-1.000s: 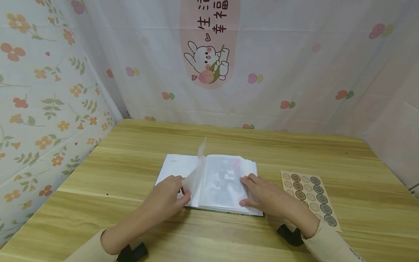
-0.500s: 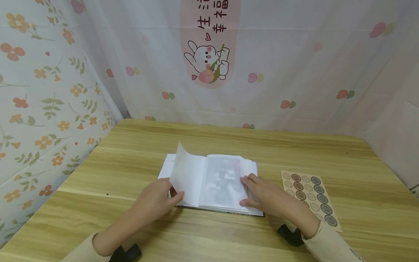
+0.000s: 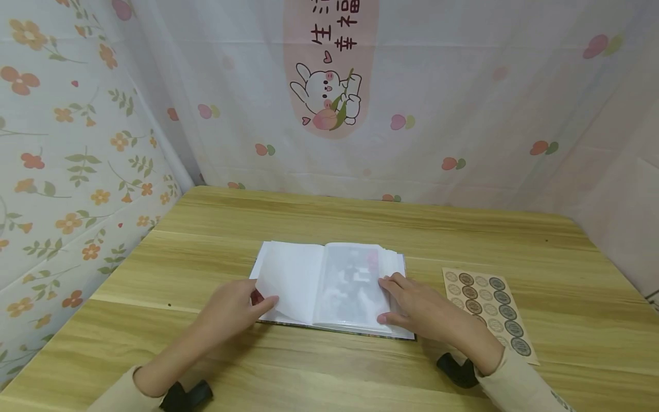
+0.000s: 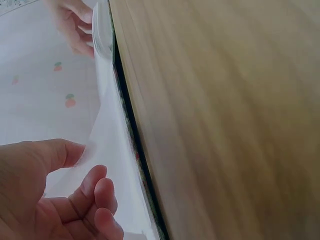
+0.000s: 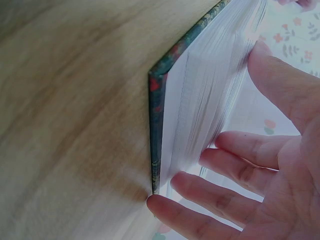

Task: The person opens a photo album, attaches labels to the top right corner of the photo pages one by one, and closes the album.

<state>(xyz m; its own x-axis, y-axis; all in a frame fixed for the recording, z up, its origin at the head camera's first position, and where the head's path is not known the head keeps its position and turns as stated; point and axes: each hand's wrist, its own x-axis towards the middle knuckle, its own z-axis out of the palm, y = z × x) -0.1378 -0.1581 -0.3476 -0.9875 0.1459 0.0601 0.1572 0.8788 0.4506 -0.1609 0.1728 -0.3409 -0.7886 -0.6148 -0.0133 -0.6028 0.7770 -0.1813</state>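
An open photo album (image 3: 304,274) with white pages and a dark patterned cover lies on the table. At its left side my left hand (image 3: 239,306) holds a turned page (image 3: 290,277) by its outer lower edge. In the left wrist view, the left thumb (image 4: 67,151) lies against that translucent page, fingers curled opposite it. The right-hand page (image 3: 352,286) shows a faint grey and pink picture. My right hand (image 3: 412,303) rests on the album's right edge. In the right wrist view, its fingers (image 5: 215,197) reach fairly straight along the page stack (image 5: 205,100), thumb at the top page.
To the right, partly behind my right wrist, lies a tan sticker sheet (image 3: 507,309) with rows of round designs. Black wrist mounts (image 3: 187,396) hang under both sleeves. A printed curtain (image 3: 437,103) borders the wooden table (image 3: 360,372) at the back.
My left hand has moved left and turned the page over from near upright to almost flat on the left side. The right hand has stayed in place.
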